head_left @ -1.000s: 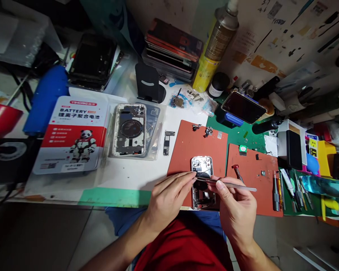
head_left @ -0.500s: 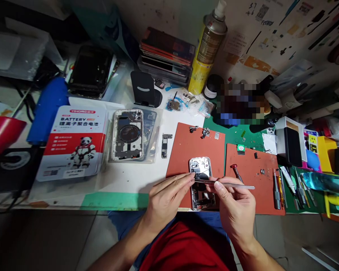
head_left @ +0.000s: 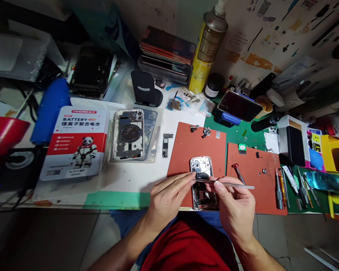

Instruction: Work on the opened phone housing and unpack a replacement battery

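On the left of the frame lies a white-and-red battery package with a panda robot (head_left: pixel 73 139). Just left of centre is a narrow black circuit board (head_left: pixel 165 146). At lower centre, the left hand (head_left: pixel 168 195) has its fingertips bunched at the tip of slim silver metal tweezers (head_left: pixel 238 185); whether they pinch anything cannot be told. Under the tweezers, right of centre, an opened silver-rimmed phone (head_left: pixel 201 192) lies on a reddish-brown mat (head_left: pixel 183 150). Farther right, the right hand (head_left: pixel 235 203) grips the tweezers between thumb and fingers, beside a red-capped screwdriver (head_left: pixel 237 171).
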{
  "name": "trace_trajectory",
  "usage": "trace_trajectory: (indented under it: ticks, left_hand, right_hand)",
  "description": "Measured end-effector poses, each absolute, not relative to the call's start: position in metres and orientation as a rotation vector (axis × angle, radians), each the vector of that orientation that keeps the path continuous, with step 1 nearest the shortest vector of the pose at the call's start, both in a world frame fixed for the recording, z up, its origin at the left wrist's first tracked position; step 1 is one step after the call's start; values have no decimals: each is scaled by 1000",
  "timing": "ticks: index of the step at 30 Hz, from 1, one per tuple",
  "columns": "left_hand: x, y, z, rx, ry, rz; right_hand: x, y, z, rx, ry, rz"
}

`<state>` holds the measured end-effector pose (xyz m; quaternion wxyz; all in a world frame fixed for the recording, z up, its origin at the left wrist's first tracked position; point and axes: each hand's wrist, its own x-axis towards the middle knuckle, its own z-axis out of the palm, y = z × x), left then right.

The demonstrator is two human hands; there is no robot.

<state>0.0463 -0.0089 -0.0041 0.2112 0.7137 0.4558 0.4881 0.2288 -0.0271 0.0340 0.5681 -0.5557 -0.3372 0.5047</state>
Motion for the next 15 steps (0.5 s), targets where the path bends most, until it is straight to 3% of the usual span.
trace_trajectory:
  ticks: [15]
  left_hand:
    - [46, -11, -5, 1959, 1294, 1345]
  right_hand:
    - [229, -30, 32, -1346, -838, 1101]
